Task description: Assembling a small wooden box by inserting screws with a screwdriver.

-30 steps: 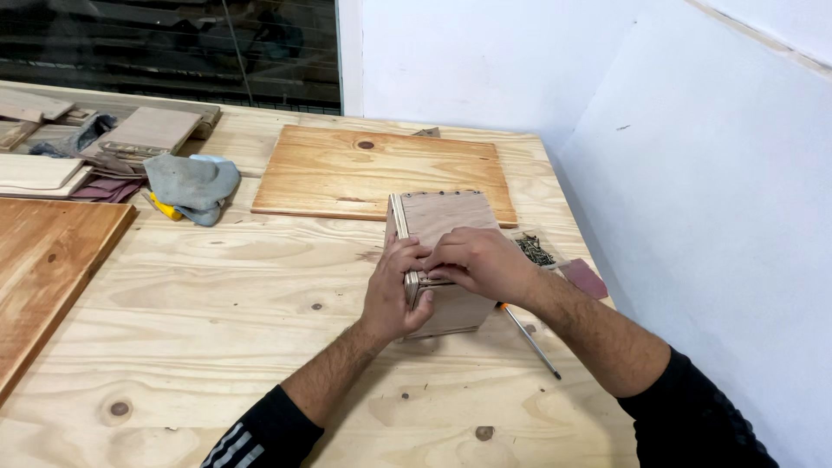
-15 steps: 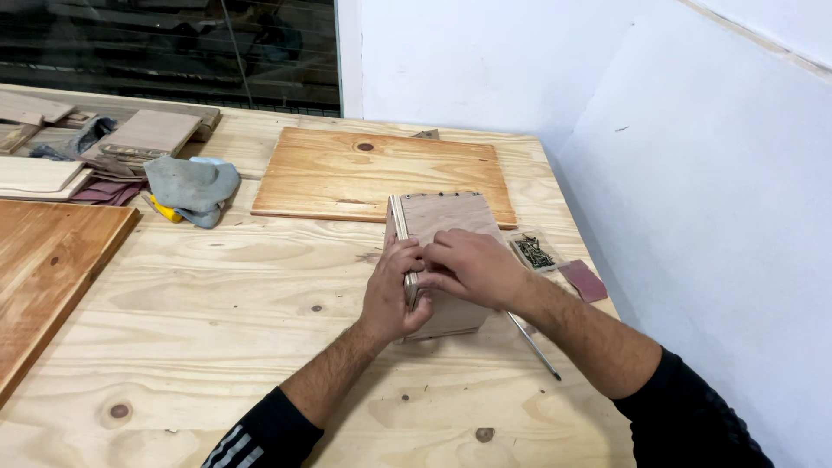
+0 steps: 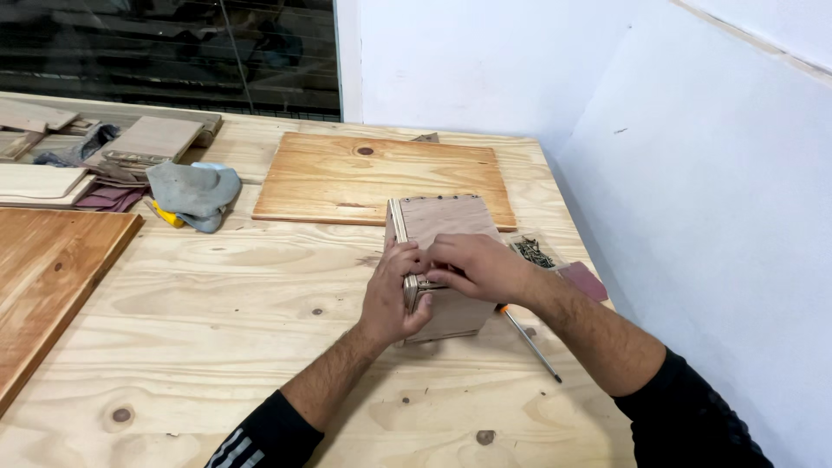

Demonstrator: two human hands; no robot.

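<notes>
While both hands point(image 3: 433, 277) press together, they clasp the wooden box point(image 3: 446, 251)

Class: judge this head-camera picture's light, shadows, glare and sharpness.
Head view: even, soft light; faint shadows under both hands, left and right, on the box; no glare on the table; hands and box sharp; dark window murky.

Even, diffuse light, bright overall; source not seen. Desk point(image 3: 217, 303) evenly lit, grain sharp, no glare on the pale wood. Soft, faint shadows only: under the forearms and at the base of the wooden box point(image 3: 442, 260). White wall point(image 3: 711, 199) bright, not blown out. Window point(image 3: 165, 52) at top left dark, detail behind it murky. Focus crisp throughout; slight wide-angle bowing toward the edges. No motion blur on either hand.
</notes>
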